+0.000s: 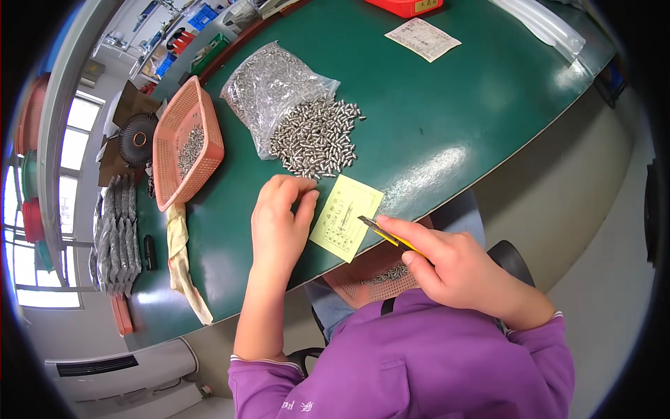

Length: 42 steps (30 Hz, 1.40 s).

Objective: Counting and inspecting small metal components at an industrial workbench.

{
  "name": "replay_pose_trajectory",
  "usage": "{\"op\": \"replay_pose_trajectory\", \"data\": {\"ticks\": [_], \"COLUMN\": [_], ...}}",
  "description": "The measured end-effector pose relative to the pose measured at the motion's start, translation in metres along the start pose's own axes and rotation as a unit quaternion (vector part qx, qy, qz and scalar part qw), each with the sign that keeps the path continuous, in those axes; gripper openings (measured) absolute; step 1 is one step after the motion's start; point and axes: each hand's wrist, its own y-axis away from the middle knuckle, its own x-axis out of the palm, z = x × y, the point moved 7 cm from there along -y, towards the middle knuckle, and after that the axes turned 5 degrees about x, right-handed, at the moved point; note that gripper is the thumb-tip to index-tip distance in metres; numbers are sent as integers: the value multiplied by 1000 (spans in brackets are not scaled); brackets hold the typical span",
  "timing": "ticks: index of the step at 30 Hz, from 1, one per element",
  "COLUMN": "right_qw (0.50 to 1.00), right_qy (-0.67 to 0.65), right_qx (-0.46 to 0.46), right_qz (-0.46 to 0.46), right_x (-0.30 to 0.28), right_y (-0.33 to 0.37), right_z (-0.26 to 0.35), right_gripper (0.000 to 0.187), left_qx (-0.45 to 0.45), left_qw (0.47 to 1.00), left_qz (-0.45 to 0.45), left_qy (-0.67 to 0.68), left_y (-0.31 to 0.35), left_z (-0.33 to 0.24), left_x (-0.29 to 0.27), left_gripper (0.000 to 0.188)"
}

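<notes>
My right hand (pixel 453 262) grips a yellow and black utility knife (pixel 383 232), its tip over the right side of a yellow paper slip (pixel 346 216). The slip lies near the front edge of the green table (pixel 412 133). Just left of the slip is my left hand (pixel 279 216), fingers curled and thumb near the index finger; whether something small is pinched there is hidden. Beyond that hand, small pointed metal pins (pixel 317 136) spill in a heap from a clear plastic bag (pixel 269 84) full of them.
A pink basket (pixel 213 150) with some pins stands at left. Past it are a black fan (pixel 137 140), filled bags (pixel 117 237), a black marker (pixel 149 253) and a beige cloth strip (pixel 180 262). Another pink basket (pixel 340 281) sits below the table edge. A paper label (pixel 423 38) lies at the back.
</notes>
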Motion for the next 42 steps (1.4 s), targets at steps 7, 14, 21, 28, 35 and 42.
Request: {"op": "replay_pose_trajectory", "data": {"ticks": [7, 14, 21, 28, 35, 42], "right_qw": [1000, 1000, 997, 996, 988, 988], "right_qy": [1, 6, 13, 86, 139, 134], "right_qx": [-13, -18, 59, -10, 24, 26], "right_qz": [-7, -3, 55, 29, 68, 73], "right_x": [-1, 5, 13, 27, 34, 36], "right_y": [2, 0, -3, -6, -6, -7], "right_z": [0, 2, 3, 8, 15, 13], "right_gripper": [54, 53, 53, 54, 59, 62], "left_qx": [-69, -73, -61, -53, -84, -74], "left_qw": [997, 996, 994, 993, 987, 988], "left_qz": [0, -18, 26, 40, 34, 34], "left_qy": [-36, -41, 86, 99, 133, 129], "left_y": [-7, 5, 34, 48, 49, 46], "left_z": [14, 21, -22, -26, -20, -21], "left_x": [7, 1, -9, 3, 3, 2], "left_gripper": [8, 8, 16, 19, 14, 13]}}
